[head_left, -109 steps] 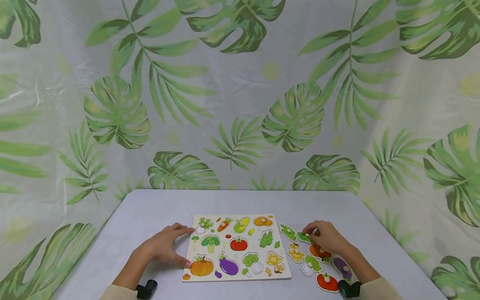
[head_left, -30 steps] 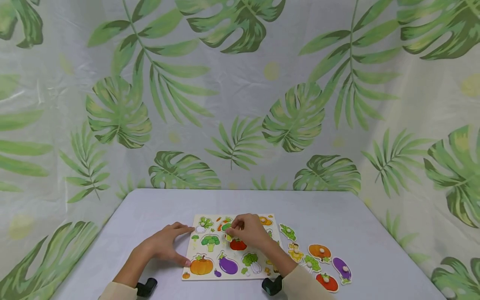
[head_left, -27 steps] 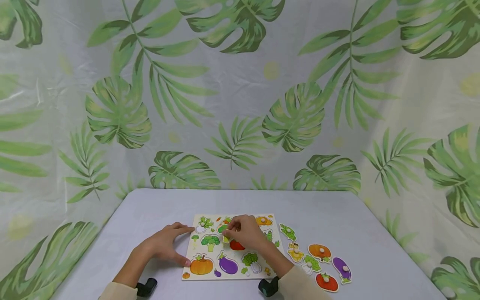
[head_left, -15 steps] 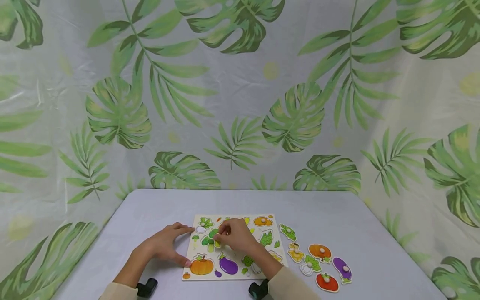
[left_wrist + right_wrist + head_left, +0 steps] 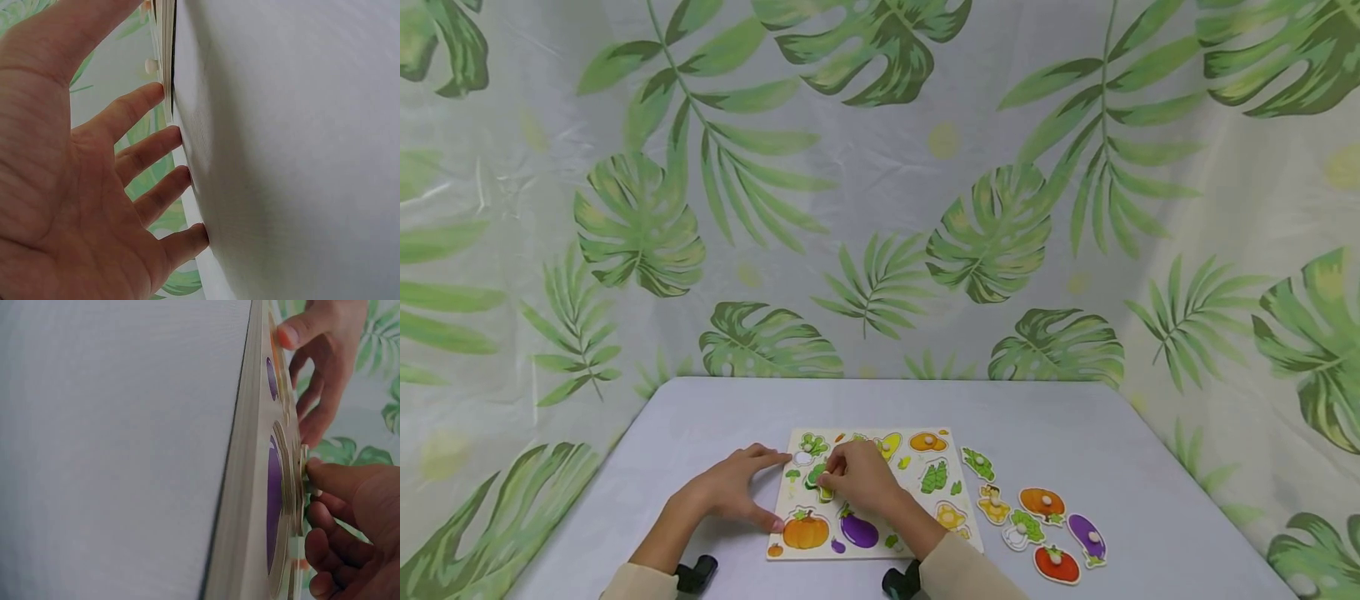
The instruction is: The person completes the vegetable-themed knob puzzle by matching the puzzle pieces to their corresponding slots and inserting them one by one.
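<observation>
The table (image 5: 737, 408) carried the board (image 5: 793, 498), laid flat. The left hand (image 5: 736, 485) was spread wide, thumb and forefinger at the board's left edge. The right hand (image 5: 861, 482) pinched the broccoli piece (image 5: 822, 487) over the board's left half; I could not tell whether the two touched. I counted six loose pieces (image 5: 1057, 567) right of the board.

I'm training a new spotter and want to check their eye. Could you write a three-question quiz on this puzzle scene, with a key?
1. True or false: the left grip is pinching the tomato piece.
2. Which piece does the right grip hold? A) eggplant piece B) mushroom piece C) broccoli piece
3. How many loose pieces lie to the right of the board?

Key:
1. False; it rests against the board's left edge.
2. C.
3. Six.
</observation>
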Action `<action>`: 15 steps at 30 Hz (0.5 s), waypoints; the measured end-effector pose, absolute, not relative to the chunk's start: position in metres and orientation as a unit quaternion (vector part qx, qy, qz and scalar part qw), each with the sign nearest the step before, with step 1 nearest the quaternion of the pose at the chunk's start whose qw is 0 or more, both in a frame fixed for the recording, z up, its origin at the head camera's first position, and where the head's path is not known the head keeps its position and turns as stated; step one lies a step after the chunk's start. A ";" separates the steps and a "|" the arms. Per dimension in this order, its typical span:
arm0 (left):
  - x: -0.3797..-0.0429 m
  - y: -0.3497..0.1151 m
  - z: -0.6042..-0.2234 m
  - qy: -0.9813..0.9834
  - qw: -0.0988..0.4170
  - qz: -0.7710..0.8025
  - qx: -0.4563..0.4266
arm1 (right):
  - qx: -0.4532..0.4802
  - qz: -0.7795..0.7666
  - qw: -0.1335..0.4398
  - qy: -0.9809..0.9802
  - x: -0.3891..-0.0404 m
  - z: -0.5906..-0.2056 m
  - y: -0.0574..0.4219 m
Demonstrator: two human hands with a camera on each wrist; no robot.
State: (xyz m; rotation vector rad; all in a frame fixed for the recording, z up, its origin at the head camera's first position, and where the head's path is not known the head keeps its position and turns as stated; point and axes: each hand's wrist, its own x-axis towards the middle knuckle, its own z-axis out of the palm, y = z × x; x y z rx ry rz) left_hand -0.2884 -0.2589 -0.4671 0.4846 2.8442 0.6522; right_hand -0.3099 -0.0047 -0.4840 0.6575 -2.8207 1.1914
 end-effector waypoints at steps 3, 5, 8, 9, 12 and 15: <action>-0.289 -0.259 -0.467 0.959 0.091 0.216 0.161 | 0.214 0.370 0.008 -0.904 -0.310 -0.485 -0.007; -0.289 -0.259 -0.467 0.959 0.090 0.215 0.161 | 0.217 0.362 0.012 -0.906 -0.311 -0.486 -0.008; -0.289 -0.259 -0.468 0.959 0.089 0.215 0.162 | 0.220 0.352 0.017 -0.910 -0.311 -0.487 -0.010; -0.290 -0.259 -0.468 0.959 0.089 0.215 0.163 | 0.220 0.350 0.018 -0.911 -0.311 -0.487 -0.011; -0.290 -0.259 -0.468 0.958 0.088 0.214 0.166 | 0.216 0.347 0.019 -0.912 -0.310 -0.487 -0.012; -0.290 -0.259 -0.468 0.959 0.088 0.213 0.167 | 0.214 0.349 0.017 -0.912 -0.310 -0.487 -0.013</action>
